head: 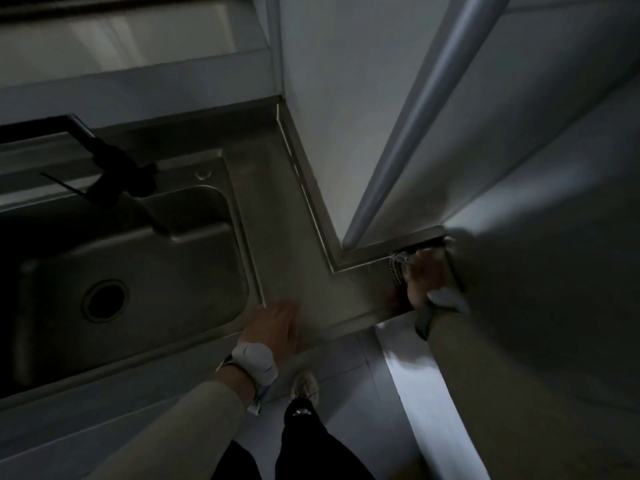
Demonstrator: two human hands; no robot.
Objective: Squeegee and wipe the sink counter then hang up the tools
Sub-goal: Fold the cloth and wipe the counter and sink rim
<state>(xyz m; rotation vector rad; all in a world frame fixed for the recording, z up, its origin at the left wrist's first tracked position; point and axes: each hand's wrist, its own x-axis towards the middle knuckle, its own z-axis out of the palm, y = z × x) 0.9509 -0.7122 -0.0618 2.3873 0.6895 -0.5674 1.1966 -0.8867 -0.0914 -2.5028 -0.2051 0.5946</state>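
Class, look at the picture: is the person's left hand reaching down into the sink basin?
No. The left hand rests flat on the steel counter beside the sink basin, outside its rim.

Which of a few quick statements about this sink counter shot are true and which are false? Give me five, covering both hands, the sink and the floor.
1. The left hand rests flat on the counter beside the sink. True.
2. The right hand is down inside the sink basin. False: it is at the counter's far right end, by the wall corner, with a patterned cloth next to it.
3. The sink is full of dishes. False: the basin shows only its round drain.
4. A dark faucet reaches over the sink. True.
5. Both hands are raised off the counter. False: both are down on it.
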